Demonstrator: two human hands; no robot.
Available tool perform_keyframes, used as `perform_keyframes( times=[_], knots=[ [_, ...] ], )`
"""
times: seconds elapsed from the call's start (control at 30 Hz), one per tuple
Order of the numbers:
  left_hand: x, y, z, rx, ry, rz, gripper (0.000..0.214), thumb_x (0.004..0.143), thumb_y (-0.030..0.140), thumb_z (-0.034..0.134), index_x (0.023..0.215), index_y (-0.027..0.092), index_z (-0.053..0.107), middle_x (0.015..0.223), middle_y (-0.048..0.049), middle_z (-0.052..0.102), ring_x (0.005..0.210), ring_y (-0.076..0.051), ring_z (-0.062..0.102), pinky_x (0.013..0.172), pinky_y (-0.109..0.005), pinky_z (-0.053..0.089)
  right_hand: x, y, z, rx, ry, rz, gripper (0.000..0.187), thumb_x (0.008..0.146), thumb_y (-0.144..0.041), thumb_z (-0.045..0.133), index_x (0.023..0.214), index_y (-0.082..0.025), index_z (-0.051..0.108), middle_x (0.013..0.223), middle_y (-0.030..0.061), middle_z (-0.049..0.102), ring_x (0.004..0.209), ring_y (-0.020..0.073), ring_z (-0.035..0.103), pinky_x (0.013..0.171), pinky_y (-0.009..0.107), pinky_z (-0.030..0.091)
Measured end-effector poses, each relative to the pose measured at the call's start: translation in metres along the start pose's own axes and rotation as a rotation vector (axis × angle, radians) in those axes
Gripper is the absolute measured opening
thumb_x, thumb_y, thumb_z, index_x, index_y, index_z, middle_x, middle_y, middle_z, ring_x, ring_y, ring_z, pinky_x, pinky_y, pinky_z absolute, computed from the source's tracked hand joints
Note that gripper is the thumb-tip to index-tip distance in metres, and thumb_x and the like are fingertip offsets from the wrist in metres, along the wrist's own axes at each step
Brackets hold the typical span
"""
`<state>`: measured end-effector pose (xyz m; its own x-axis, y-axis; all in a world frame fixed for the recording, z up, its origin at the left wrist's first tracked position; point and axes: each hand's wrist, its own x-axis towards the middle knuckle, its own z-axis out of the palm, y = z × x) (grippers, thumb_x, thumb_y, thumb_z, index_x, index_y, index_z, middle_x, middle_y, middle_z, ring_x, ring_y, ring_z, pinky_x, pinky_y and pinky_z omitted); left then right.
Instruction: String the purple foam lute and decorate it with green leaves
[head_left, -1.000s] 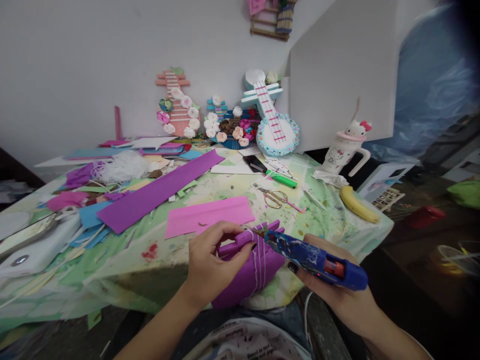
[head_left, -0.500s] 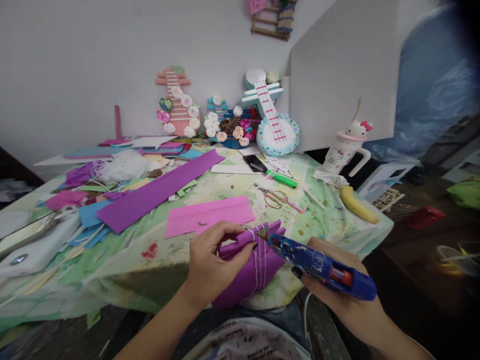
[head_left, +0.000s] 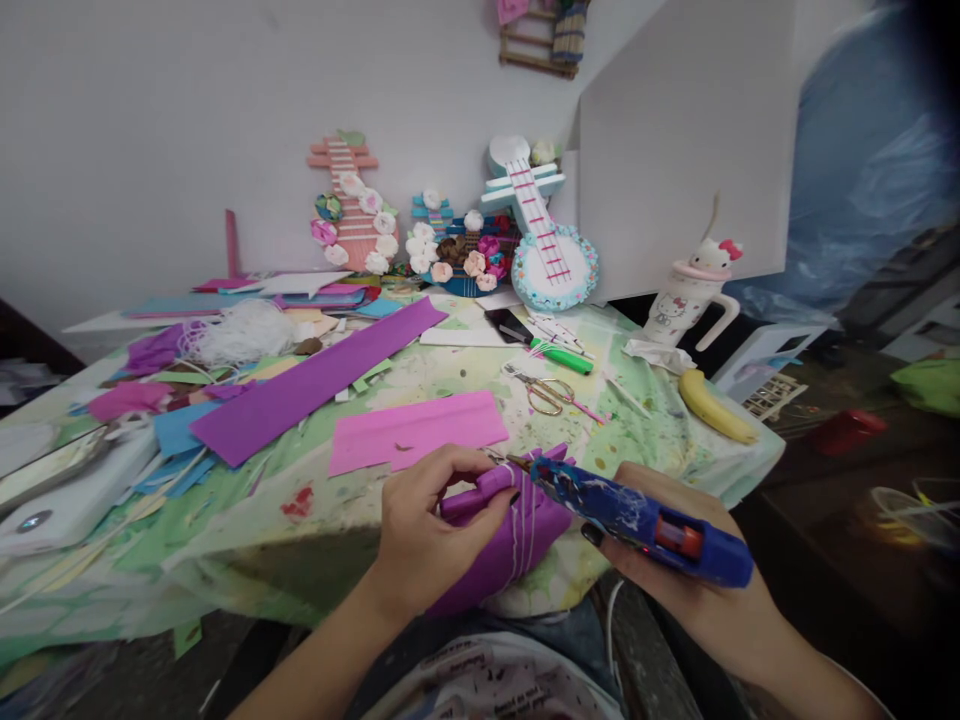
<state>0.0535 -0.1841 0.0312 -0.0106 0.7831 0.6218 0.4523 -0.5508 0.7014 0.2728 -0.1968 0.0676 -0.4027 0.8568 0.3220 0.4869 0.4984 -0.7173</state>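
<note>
Gripping a purple foam piece [head_left: 495, 550] in the left hand [head_left: 420, 530], closing the fingers around its upper end, where white string [head_left: 525, 520] is wrapping it. Clasping a blue glue gun [head_left: 645, 520] in the right hand [head_left: 675, 590], closing firmly round the handle and touching the tip to the foam's top, just beside the left thumb. Holding both at the near edge of the table [head_left: 645, 440], partly over the lap. Lying just beyond the hands, a pink sheet [head_left: 416, 430]; farther back, scissors [head_left: 551, 393] and a long purple strip [head_left: 315, 380]; near the right edge, a banana [head_left: 712, 405]. Showing bare cloth between the pink sheet and the scissors.
</note>
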Motion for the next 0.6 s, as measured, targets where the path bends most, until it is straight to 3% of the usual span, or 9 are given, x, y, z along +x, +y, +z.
perform_keyframes(
  times=[0.33, 0.6],
  knots=[
    [0.002, 0.0, 0.001, 0.008, -0.002, -0.008, 0.008, 0.071, 0.013, 0.067, 0.078, 0.017, 0.063, 0.073, -0.0021, 0.067, 0.065, -0.012, 0.063, 0.064, -0.022, 0.053, -0.005, -0.002, -0.001, -0.068, 0.029, -0.046, 0.014, 0.085, -0.023, 0.054, 0.073, -0.021, 0.046, 0.067, -0.0014, 0.05, 0.06, 0.0133, 0.048, 0.053, 0.025, 0.035],
    [0.003, 0.0, 0.002, 0.013, 0.016, -0.022, 0.007, 0.072, 0.016, 0.068, 0.077, 0.016, 0.063, 0.072, -0.0022, 0.067, 0.064, -0.013, 0.064, 0.062, -0.022, 0.054, -0.014, 0.012, 0.006, -0.133, 0.123, -0.145, 0.009, 0.082, -0.02, 0.057, 0.09, -0.022, 0.053, 0.075, 0.002, 0.055, 0.068, 0.0165, 0.055, 0.06, 0.027, 0.044]
  ],
)
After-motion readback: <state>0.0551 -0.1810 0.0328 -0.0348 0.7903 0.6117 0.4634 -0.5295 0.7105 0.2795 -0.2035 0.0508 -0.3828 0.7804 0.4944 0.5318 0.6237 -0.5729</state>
